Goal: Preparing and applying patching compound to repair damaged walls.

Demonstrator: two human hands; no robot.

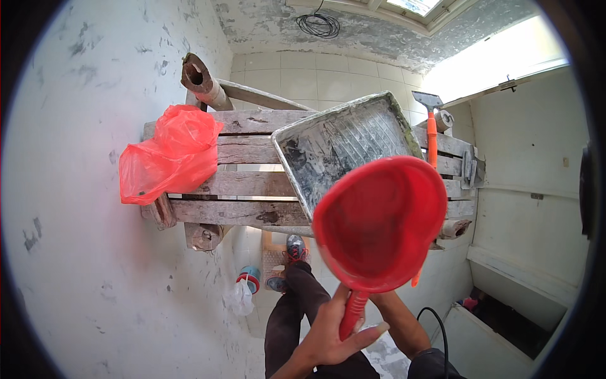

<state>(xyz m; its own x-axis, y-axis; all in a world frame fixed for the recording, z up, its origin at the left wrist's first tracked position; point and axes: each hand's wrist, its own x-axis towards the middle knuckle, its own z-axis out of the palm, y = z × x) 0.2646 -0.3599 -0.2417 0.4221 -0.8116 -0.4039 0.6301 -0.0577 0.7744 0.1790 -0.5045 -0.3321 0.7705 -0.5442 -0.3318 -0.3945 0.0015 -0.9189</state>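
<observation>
My left hand [331, 331] is wrapped round the ribbed handle of a red plastic dipper [372, 221], its thumb lying across the handle. The dipper's wide bowl faces me, and I cannot make out any contents in it. My right forearm [404, 325] reaches in from the lower right, and the right hand's fingers are hidden behind the dipper. Beyond the bowl, a paint-stained roller tray [353, 132] rests at a slant on a worn slatted wooden bench [252, 183]. The dipper covers the tray's near right corner.
A red plastic bag [173, 155] sits on the bench's left end. Right of the tray is a long orange-handled scraper [432, 136], partly hidden by the dipper. A small bucket [250, 278] with a white bag [240, 298] stands on the floor left of my feet. Patchy walls enclose the space.
</observation>
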